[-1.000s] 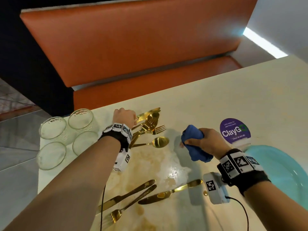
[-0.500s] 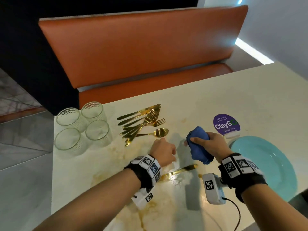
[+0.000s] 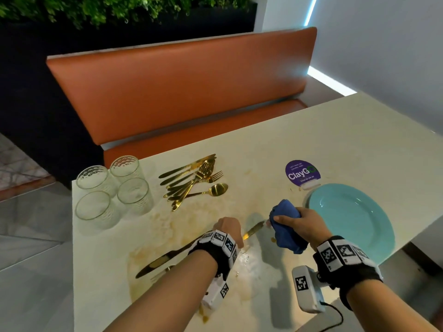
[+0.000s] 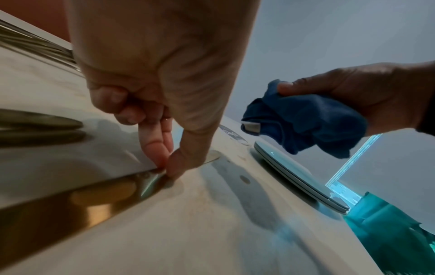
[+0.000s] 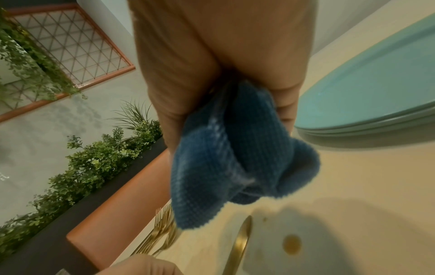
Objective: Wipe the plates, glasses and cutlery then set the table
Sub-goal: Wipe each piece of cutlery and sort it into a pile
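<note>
My left hand [image 3: 236,232] is down on the table, thumb and fingers [image 4: 166,170] pinching a gold knife [image 3: 254,230] near its middle. The knife [image 4: 94,201] lies low on the stained tabletop, its far end pointing at the cloth. My right hand [image 3: 291,220] grips a bunched blue cloth [image 3: 286,233] just above the table, close to that end. The cloth [image 5: 235,158] hangs over the knife [image 5: 240,241]. A teal plate [image 3: 354,221] sits to the right of my right hand. Several clear glasses [image 3: 112,188] and a pile of gold cutlery [image 3: 191,180] stand at the far left.
A second gold knife [image 3: 163,259] and a fork [image 3: 159,274] lie under my left forearm. Brown stains [image 3: 167,226] mark the table. A purple ClayGo sticker [image 3: 302,173] is behind the plate. An orange bench [image 3: 182,92] runs along the far edge.
My left hand has come back from the cutlery pile to the near knife and now pinches it. The right hand keeps hold of the cloth, hardly moved.
</note>
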### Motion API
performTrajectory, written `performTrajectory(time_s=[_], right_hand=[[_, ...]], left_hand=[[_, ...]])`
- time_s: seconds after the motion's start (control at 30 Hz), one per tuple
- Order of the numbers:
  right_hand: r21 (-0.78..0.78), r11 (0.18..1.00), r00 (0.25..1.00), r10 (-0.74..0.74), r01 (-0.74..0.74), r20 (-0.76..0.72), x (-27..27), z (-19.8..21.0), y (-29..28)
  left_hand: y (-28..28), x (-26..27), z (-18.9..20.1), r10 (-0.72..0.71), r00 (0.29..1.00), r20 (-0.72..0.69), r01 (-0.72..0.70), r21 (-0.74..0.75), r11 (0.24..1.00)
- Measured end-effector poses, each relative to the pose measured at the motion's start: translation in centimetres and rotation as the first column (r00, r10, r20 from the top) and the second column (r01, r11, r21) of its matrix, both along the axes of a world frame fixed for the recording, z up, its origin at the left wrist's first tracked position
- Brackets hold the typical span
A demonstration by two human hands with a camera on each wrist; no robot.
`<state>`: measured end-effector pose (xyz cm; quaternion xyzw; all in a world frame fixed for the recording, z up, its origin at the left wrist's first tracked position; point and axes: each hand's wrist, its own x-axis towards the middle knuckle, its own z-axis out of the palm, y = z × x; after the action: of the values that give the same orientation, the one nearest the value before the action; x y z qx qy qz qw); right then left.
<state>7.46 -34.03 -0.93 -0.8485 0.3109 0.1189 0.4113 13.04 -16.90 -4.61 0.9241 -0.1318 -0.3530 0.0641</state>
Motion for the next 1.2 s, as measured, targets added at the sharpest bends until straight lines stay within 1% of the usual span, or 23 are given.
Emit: performTrajectory(time_s=[0.1, 0.2, 0.33, 0.4, 0.47, 0.57, 0.67, 0.73, 0.8, 0.87, 0.93, 1.0, 1.1, 1.2], right_hand=[[0.032, 0.999, 1.0, -0.017, 0.017, -0.017, -0.8, -0.2, 0.1], [0.0, 1.0, 0.998, 0.028, -0.028, -0.051, -1.5, -0.1, 0.4], [0.003, 0.999, 0.998, 0.043, -0.043, -0.053, -1.9, 0.0, 0.8], [0.047, 0.999, 0.999, 0.027, -0.025, -0.041, -2.1, 0.0, 0.9], [0.13, 0.991, 1.0, -0.01, 0.011, -0.004, -2.2, 0.2, 1.1], [0.228, 0.974, 1.0, 0.004, -0.002, -0.006, -2.2, 0.7, 1.6], [0.268, 0.96, 0.996, 0.085, -0.081, -0.003, -1.5, 1.1, 2.8], [0.231, 0.962, 0.989, 0.145, -0.145, 0.016, -0.9, 1.3, 4.0], [0.21, 0.967, 0.989, 0.132, -0.144, 0.071, -0.3, 1.4, 5.3], [0.252, 0.964, 0.991, 0.06, -0.088, 0.117, 0.0, 1.6, 6.4], [0.284, 0.956, 0.991, 0.035, -0.071, 0.131, 0.0, 1.7, 7.0], [0.286, 0.953, 0.991, 0.074, -0.103, 0.111, -0.3, 1.8, 7.1], [0.3, 0.939, 0.985, 0.152, -0.169, 0.079, -1.3, 1.7, 6.9], [0.297, 0.93, 0.977, 0.208, -0.215, 0.057, -2.4, 1.8, 6.3]], left_hand=[[-0.2, -0.2, -0.2, 0.056, 0.998, -0.013, -0.056, -0.001, 0.998], [-0.5, -0.6, -0.4, 0.071, 0.997, -0.002, -0.071, -0.004, 0.997], [-0.8, -1.1, -0.6, 0.092, 0.996, -0.006, -0.092, -0.042, 0.995], [-0.8, -0.9, -0.5, 0.11, 0.994, -0.029, -0.112, -0.065, 0.992], [-0.8, -0.4, 0.5, 0.137, 0.988, -0.065, -0.143, -0.112, 0.983], [-0.2, 1.1, 2.2, 0.155, 0.984, -0.083, -0.171, -0.246, 0.954], [0.2, 2.0, 4.3, 0.182, 0.975, -0.128, -0.219, -0.414, 0.883], [0.1, 1.8, 5.4, 0.219, 0.962, -0.16, -0.271, -0.518, 0.811], [0.0, 1.6, 6.0, 0.257, 0.946, -0.195, -0.323, -0.573, 0.753], [0.4, 1.4, 6.7, 0.301, 0.925, -0.233, -0.38, -0.6, 0.704], [1.0, 1.5, 6.7, 0.323, 0.912, -0.252, -0.408, -0.612, 0.677], [1.6, 1.7, 6.9, 0.36, 0.891, -0.275, -0.45, -0.625, 0.637], [2.7, 2.3, 7.3, 0.468, 0.809, -0.357, -0.574, -0.655, 0.492], [4.2, 3.1, 8.1, 0.543, 0.747, -0.383, -0.633, -0.659, 0.406]])
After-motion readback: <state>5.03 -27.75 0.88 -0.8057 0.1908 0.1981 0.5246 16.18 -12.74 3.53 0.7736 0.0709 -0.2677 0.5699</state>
